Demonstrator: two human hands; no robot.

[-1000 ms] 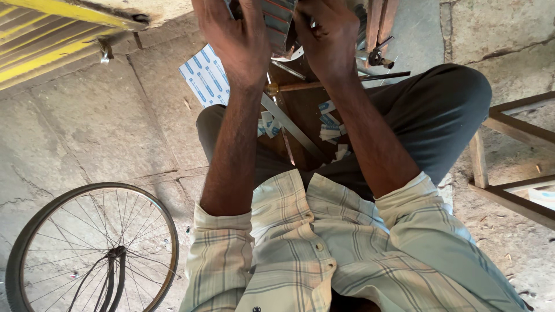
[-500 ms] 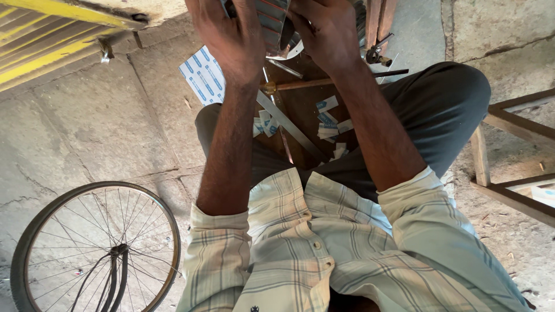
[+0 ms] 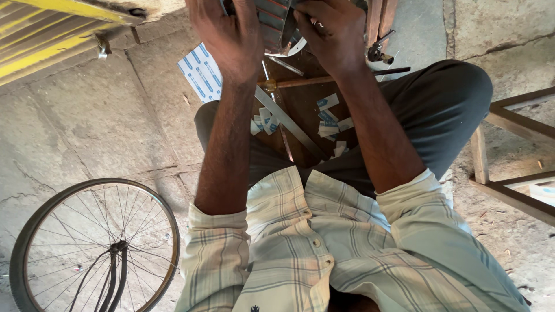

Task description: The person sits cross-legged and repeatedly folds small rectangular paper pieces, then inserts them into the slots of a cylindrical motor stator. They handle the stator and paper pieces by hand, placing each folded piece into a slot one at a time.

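My left hand (image 3: pixel 228 34) and my right hand (image 3: pixel 332 29) are both raised at the top edge of the view. Between them they grip a grey object with reddish stripes (image 3: pixel 274 23), partly cut off by the frame. A curved metal piece (image 3: pixel 296 47) shows just under it. Below my hands, across my lap, lies a brown wooden board (image 3: pixel 303 110). It carries a flat metal strip (image 3: pixel 289 124), a thin rod (image 3: pixel 329 78) and several small blue-and-white paper scraps (image 3: pixel 329 124).
A bicycle wheel (image 3: pixel 95 248) lies on the concrete floor at lower left. A blue-and-white printed sheet (image 3: pixel 199 72) lies beside my left forearm. A yellow metal structure (image 3: pixel 52 29) is at upper left, a wooden frame (image 3: pixel 509 167) at right, and a small metal tool (image 3: pixel 378 52) near my right wrist.
Both hands have shifted slightly upward toward the top edge while keeping hold of the striped object. More of the board and paper scraps shows beneath them.
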